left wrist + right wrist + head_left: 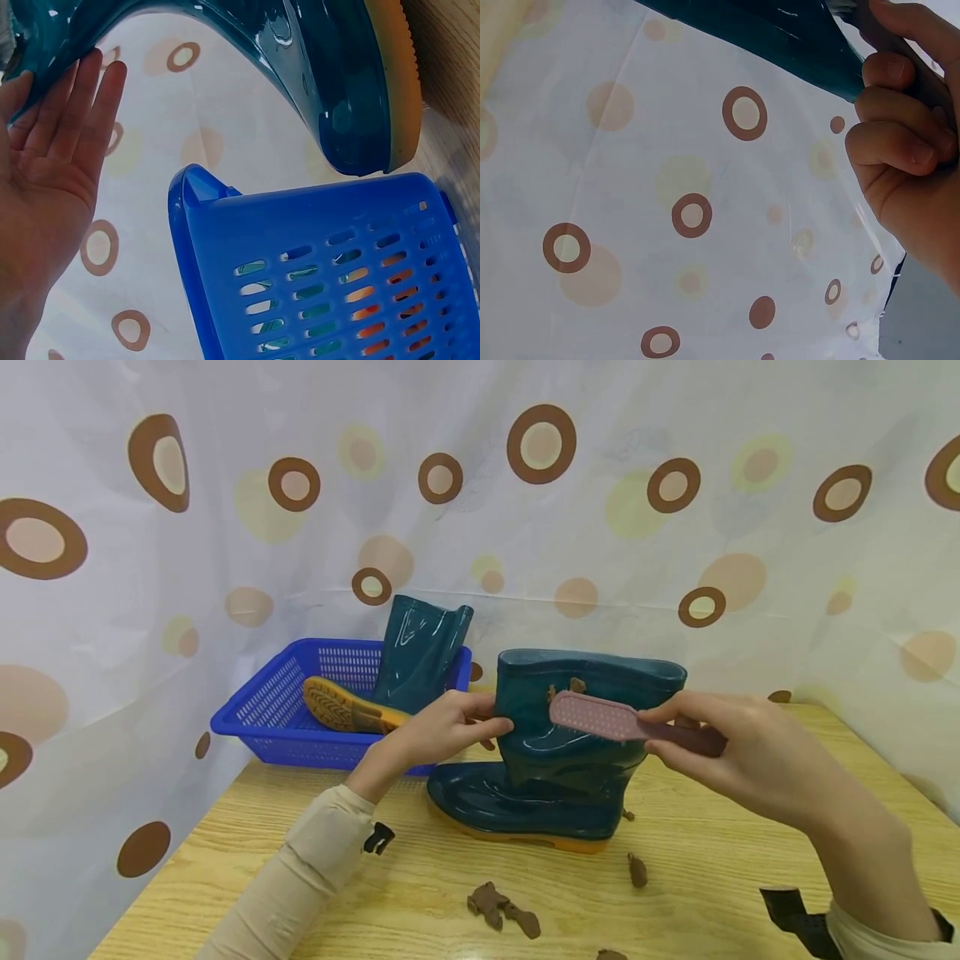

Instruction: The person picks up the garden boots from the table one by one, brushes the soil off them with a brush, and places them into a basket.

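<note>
A dark green rubber boot (555, 810) with a yellow sole stands upright on the table, its toe to the left. My left hand (438, 727) holds the front edge of its shaft, thumb on the near side and fingers behind. My right hand (757, 764) grips the handle of a pinkish-purple brush (596, 717), whose head is against or close before the shaft; its bristles are hidden in the head view. Brown mud-like bits (577, 685) stick to the shaft just above the brush. Curled fingers (892, 135) wrap the handle in the right wrist view.
Behind on the left, a blue plastic basket (258, 714) holds a second green boot (420, 652), lying with its yellow sole outward. Brown clumps (491, 903) lie on the wooden table (420, 885) near the boot. A patterned curtain (480, 535) hangs behind the table.
</note>
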Demonstrator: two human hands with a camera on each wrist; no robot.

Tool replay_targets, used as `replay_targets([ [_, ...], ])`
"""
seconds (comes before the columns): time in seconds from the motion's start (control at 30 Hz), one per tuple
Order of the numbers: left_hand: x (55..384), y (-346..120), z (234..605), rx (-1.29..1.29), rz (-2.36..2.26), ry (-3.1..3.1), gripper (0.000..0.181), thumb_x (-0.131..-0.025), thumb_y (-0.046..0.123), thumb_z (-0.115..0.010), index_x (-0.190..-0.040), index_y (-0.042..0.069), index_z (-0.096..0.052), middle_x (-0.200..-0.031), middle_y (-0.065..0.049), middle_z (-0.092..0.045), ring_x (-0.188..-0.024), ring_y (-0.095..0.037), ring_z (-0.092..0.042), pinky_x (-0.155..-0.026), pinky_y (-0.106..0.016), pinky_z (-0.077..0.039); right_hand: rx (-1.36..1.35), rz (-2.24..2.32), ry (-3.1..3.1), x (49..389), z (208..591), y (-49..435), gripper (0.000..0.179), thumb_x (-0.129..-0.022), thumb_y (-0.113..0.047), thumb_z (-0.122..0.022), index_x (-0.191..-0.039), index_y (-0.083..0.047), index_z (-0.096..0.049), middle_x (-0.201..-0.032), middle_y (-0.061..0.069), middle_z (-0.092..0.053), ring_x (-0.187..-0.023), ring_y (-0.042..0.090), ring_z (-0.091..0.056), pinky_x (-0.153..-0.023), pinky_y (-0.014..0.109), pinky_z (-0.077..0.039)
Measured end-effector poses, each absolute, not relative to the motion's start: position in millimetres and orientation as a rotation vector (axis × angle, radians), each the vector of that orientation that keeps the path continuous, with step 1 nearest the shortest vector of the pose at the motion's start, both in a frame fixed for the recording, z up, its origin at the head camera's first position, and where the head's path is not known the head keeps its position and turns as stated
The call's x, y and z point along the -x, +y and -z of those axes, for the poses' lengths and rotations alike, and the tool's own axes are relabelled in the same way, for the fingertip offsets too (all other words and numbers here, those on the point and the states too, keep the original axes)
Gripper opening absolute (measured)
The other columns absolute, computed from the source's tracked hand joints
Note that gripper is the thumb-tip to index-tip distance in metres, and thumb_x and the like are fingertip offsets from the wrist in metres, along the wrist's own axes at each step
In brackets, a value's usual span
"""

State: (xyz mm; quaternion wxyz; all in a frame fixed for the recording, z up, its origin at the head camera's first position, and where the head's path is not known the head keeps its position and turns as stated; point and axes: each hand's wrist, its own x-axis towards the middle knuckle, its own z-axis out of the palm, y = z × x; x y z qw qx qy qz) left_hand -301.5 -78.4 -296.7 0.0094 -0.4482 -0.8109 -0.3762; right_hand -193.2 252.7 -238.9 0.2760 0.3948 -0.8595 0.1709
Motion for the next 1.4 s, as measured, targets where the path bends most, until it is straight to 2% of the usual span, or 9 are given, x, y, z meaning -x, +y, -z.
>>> replay_targets([
  [0.2,302.0,-77.3,296.4,1.409,1.201,-2.525,0.028,-0.103,0.020,-0.054,-0.127,0.007,-0.061,-0.106,-0.011,-0.074,-0.086,-0.024,-0.073,-0.078,-0.029,-0.060,-1.076,-0.499,-2.366,192.0,238.0,253.6,0.026,-0.083,-0.006,-0.078,-0.104,-0.021,-0.072,-0.091,-0.013,-0.070,-0.068,-0.008,-0.059,-0.059,0.009,-0.050],
  [0.6,302.1,-76.4,297.2,1.352,1.263,-2.550,0.027,-0.102,0.017,-0.055,-0.126,0.008,-0.064,-0.111,-0.010,-0.073,-0.089,-0.017,-0.072,-0.080,-0.030,-0.060,-1.266,-0.509,-2.265,189.8,237.2,257.6,0.040,-0.077,-0.001,-0.081,-0.105,-0.028,-0.070,-0.089,-0.018,-0.067,-0.065,-0.009,-0.054,-0.058,0.008,-0.044],
  [0.7,301.7,-76.3,296.7,1.359,1.282,-2.543,0.027,-0.102,0.017,-0.056,-0.127,0.008,-0.064,-0.112,-0.010,-0.073,-0.091,-0.014,-0.071,-0.080,-0.028,-0.060,-1.307,-0.532,-2.172,190.7,235.2,259.5,0.033,-0.081,-0.005,-0.080,-0.106,-0.023,-0.071,-0.091,-0.014,-0.069,-0.066,-0.010,-0.055,-0.058,0.007,-0.045],
  [0.8,301.1,-76.2,295.9,1.364,1.299,-2.539,0.027,-0.102,0.017,-0.056,-0.127,0.007,-0.063,-0.112,-0.011,-0.073,-0.091,-0.013,-0.070,-0.080,-0.028,-0.060,-1.314,-0.537,-2.063,191.8,232.4,261.4,0.015,-0.093,-0.023,-0.071,-0.107,-0.017,-0.071,-0.090,-0.011,-0.069,-0.064,-0.012,-0.053,-0.057,0.006,-0.045],
  [0.93,301.2,-76.5,295.9,1.356,1.291,-2.549,0.027,-0.102,0.017,-0.055,-0.127,0.008,-0.063,-0.110,-0.010,-0.073,-0.088,-0.014,-0.072,-0.080,-0.028,-0.060,-1.229,-0.506,-1.985,191.3,229.8,261.7,0.040,-0.099,-0.045,-0.054,-0.105,-0.011,-0.073,-0.082,-0.010,-0.064,-0.060,-0.012,-0.044,-0.053,0.006,-0.040],
  [1.1,301.7,-77.6,296.7,1.349,1.283,-2.565,0.029,-0.102,0.018,-0.055,-0.128,0.007,-0.062,-0.110,-0.011,-0.074,-0.088,-0.018,-0.073,-0.081,-0.028,-0.060,-1.128,-0.409,-1.982,193.1,231.3,260.7,0.045,-0.100,-0.050,-0.049,-0.104,-0.013,-0.074,-0.078,-0.013,-0.061,-0.058,-0.010,-0.038,-0.051,0.007,-0.036],
  [1.17,301.9,-78.1,296.9,1.346,1.266,-2.568,0.028,-0.103,0.019,-0.055,-0.128,0.008,-0.062,-0.109,-0.011,-0.074,-0.087,-0.018,-0.073,-0.082,-0.028,-0.059,-1.096,-0.369,-2.024,193.7,232.6,260.4,0.034,-0.099,-0.045,-0.057,-0.103,-0.016,-0.074,-0.078,-0.015,-0.061,-0.058,-0.010,-0.038,-0.051,0.008,-0.036],
  [1.27,301.3,-79.2,296.4,1.345,1.237,-2.568,0.026,-0.103,0.021,-0.055,-0.124,0.009,-0.063,-0.107,-0.010,-0.074,-0.084,-0.015,-0.073,-0.082,-0.027,-0.059,-1.078,-0.389,-2.132,193.5,234.5,258.1,0.015,-0.090,-0.022,-0.074,-0.105,-0.019,-0.073,-0.081,-0.015,-0.062,-0.059,-0.009,-0.043,-0.053,0.008,-0.039],
  [1.4,301.6,-80.1,296.6,1.349,1.230,-2.571,0.024,-0.103,0.022,-0.055,-0.121,0.008,-0.063,-0.107,-0.010,-0.073,-0.084,-0.012,-0.073,-0.082,-0.027,-0.059,-1.059,-0.482,-2.251,191.9,236.8,253.9,0.039,-0.076,0.002,-0.080,-0.107,-0.019,-0.072,-0.088,-0.013,-0.066,-0.066,-0.007,-0.055,-0.058,0.007,-0.045],
])
